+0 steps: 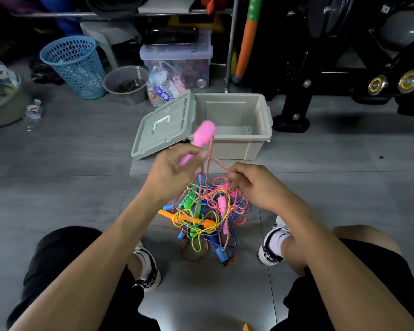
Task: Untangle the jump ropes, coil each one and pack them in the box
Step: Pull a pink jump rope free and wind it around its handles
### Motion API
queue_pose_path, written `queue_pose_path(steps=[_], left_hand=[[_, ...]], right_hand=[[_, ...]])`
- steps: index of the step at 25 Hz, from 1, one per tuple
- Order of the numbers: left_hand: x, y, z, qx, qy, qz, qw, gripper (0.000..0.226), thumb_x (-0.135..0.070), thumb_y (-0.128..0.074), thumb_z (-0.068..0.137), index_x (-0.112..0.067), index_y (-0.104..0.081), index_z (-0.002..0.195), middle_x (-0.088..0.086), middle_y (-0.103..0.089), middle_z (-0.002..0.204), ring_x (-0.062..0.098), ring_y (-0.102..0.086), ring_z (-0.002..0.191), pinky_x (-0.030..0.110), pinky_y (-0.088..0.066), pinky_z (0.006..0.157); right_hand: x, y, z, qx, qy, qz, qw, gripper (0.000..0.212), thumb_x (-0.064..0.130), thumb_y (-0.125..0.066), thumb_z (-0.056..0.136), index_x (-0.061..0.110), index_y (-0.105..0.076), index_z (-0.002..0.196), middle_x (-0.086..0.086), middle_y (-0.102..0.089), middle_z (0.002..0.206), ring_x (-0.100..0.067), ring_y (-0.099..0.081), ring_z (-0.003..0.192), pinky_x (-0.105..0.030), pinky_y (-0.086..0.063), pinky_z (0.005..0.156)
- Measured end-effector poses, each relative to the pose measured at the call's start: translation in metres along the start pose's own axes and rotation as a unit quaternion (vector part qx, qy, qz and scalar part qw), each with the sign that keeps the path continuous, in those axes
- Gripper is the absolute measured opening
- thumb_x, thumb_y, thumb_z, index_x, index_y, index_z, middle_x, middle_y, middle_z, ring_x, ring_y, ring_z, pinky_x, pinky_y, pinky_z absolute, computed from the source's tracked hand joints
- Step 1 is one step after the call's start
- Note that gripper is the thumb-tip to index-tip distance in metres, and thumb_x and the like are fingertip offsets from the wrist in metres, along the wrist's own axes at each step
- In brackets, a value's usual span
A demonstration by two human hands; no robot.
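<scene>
At the far left a tan basin (3,108) sits on the grey tiled floor (69,151), with a clear plastic bottle (33,111) lying just beside it. Further back stands a blue mesh wastebasket (74,65), and next to it a grey bucket (127,83). Behind those, a clear lidded storage bin (177,60) holds assorted items, with a plastic bag (163,84) leaning at its front.

The left hand (175,170) is raised above the floor, its fingers curled round the thin shaft of a pink handle (201,137), whose thick end points up and away. A red-and-white twisted rope (207,168) runs from that handle down toward the pile and across to the right hand. Behind the left hand, the lid (163,125) of the box leans against the box's left side, handle facing up. The beige box (237,123) stands open on the floor just beyond the hands.

Between the person's shoes lies the tangle of jump ropes (206,216): yellow, blue, pink and red cords knotted together with orange, green, blue and pink handles poking out.

The right hand (253,185) hovers over the tangle's right side, fingertips pinching the twisted rope.

At the far right, black exercise equipment (344,68) stands against the wall.
</scene>
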State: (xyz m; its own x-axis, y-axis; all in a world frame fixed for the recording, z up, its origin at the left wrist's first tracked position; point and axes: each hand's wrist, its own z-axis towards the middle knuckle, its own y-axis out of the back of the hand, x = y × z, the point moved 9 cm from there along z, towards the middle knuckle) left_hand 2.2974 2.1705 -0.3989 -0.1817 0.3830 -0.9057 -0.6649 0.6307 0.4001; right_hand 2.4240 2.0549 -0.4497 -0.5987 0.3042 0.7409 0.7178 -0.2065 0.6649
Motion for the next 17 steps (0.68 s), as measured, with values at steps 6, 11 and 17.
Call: queue_pose_path(steps=[6,11,17], left_hand=[[0.031,0.035,0.006,-0.08,0.11,-0.017,0.991,0.023,-0.016,-0.063,0.092,-0.029,-0.067,0.074,-0.015,-0.055,0.058,0.004,-0.043,0.051,0.015,-0.034,0.049],[0.064,0.002,-0.009,0.142,0.188,0.245,0.941,0.015,-0.019,-0.071,0.083,-0.033,-0.071,0.079,-0.001,-0.067,0.093,0.019,-0.062,0.081,0.018,-0.042,0.069],[0.02,-0.032,-0.008,0.155,0.059,0.092,0.982,0.016,-0.028,-0.078,0.079,-0.025,-0.077,0.095,-0.005,-0.072,0.094,0.009,-0.065,0.089,0.027,-0.047,0.082]], right_hand=[[-0.013,0.008,0.004,-0.019,-0.023,-0.084,0.996,0.022,0.016,-0.046,0.101,0.01,-0.065,0.093,0.004,-0.063,0.086,-0.013,-0.053,0.077,-0.029,-0.042,0.069],[0.016,0.016,-0.005,-0.025,0.042,-0.025,0.998,0.021,0.019,-0.05,0.099,0.014,-0.066,0.087,0.007,-0.06,0.073,-0.003,-0.053,0.064,-0.024,-0.04,0.06],[0.016,-0.004,-0.006,0.043,0.028,-0.026,0.998,0.019,0.024,-0.053,0.098,0.028,-0.063,0.083,0.001,-0.063,0.069,-0.019,-0.056,0.067,-0.037,-0.043,0.063]])
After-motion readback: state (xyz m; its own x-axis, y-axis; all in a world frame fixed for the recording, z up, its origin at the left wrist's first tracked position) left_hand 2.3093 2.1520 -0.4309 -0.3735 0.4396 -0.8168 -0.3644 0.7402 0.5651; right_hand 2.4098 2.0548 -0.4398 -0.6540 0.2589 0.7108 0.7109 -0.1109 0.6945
